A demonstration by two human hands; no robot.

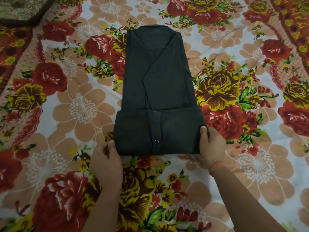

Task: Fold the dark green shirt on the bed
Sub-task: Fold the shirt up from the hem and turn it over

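Head camera is looking down at a dark green shirt (158,84) lying in the middle of a bed (250,164) that is covered by a sheet printed with large red, yellow and peach flowers. The shirt is lying as a narrow column, its sides folded inward, with the collar at the far end. Its near end is doubled over into a thick band, and a single snap button (156,141) is showing on the placket there. The left hand (105,158) is pinching the band's near left corner, thumb on top and fingers closed on the cloth. The right hand (211,144) is gripping the band's right edge, thumb pressing on the upper layer, fingers clamped around the fabric. A pink band (215,167) is circling the right wrist. A dark patterned cloth (21,10) is sitting at the far left corner.
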